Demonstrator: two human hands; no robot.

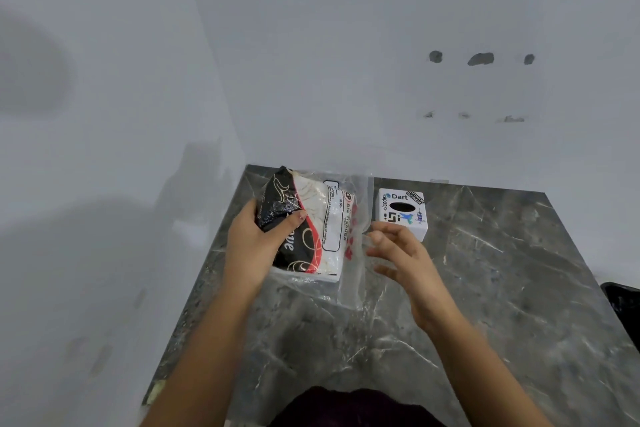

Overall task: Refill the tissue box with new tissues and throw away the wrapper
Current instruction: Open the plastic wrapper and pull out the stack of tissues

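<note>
A pack of tissues (320, 229) in a clear plastic wrapper with black, red and white print lies tilted at the far left of the grey marble table (485, 288). My left hand (254, 241) grips its left end, thumb on top. The wrapper's clear open flap (355, 274) hangs off the pack's right side. My right hand (398, 250) hovers just right of that flap with fingers spread, holding nothing that I can see. A small white tissue box (401, 213) with stickers and a dark oval slot stands behind my right hand.
White walls close in the table at the back and left. A black object (623, 305), cut off by the frame, sits at the table's right edge. Dark clothing (353, 407) shows at the bottom.
</note>
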